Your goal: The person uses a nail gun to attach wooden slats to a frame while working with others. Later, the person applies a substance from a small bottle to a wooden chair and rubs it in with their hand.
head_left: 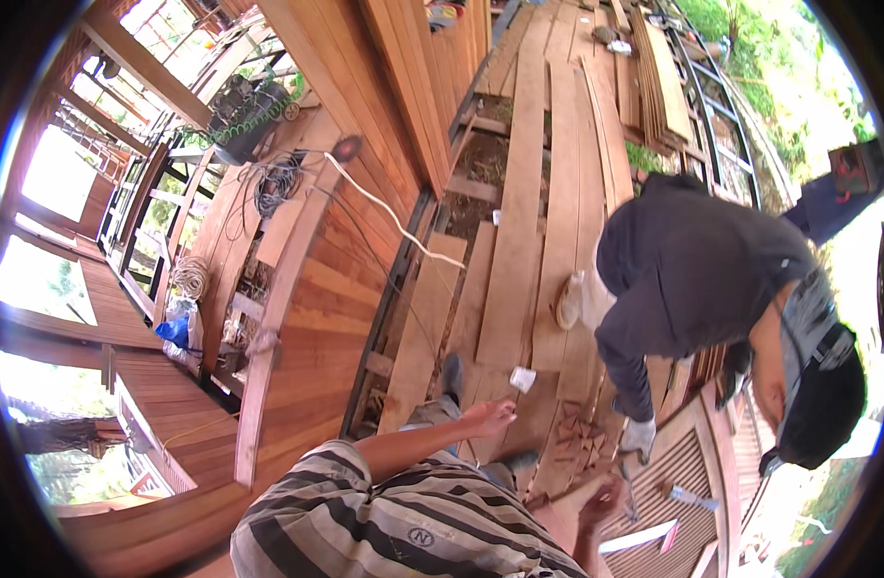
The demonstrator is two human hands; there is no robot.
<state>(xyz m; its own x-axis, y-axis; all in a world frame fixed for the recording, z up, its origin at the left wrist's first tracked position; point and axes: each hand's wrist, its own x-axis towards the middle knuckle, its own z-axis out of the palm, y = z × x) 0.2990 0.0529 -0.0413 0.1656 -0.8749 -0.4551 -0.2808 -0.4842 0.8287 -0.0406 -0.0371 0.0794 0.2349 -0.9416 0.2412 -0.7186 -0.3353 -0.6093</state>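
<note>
My left hand (490,418) is held out over the plank floor, its fingers loosely curled and nothing seen in them. Closer to the lower edge, my right hand (604,501) is curled beside a slatted wooden panel (707,438); I see nothing in it. Across from me a co-worker in dark clothes bends down, and their gloved hand (639,438) grips a slim tool over the panel. On that panel lie a tool with a pale blue handle (694,498) and a white strip with a red end (644,537). Small wooden offcuts (579,441) are heaped near the gloved hand.
Loose floor planks (514,231) have gaps between them. A wood-clad wall (316,318) stands at left, with a white cable (394,217) draped over it. Stacked boards (659,87) lie far right. A white packet (523,379) is on the floor near my left hand.
</note>
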